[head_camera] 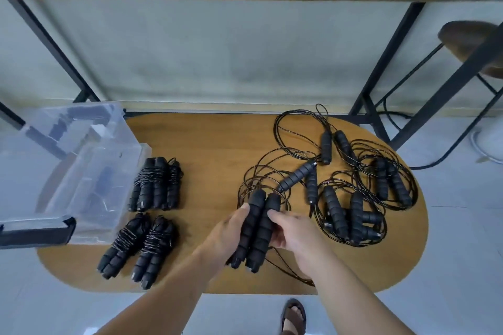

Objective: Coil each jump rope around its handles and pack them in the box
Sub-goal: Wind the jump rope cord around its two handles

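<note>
Jump rope handles (255,228) gripped by both hands, above table (212,149) middle

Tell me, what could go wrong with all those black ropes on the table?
The cord trailing from the pair of handles that both hands hold runs into the loose pile, so winding may drag or knot other ropes. The left hand and right hand could also let the handles slip apart. The cord loop near the table edge might snag.

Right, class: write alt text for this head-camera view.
Both hands, left hand and right hand, hold two black handles together above a wooden table. Coiled ropes lie beside a clear box; tangled ropes lie right.
</note>
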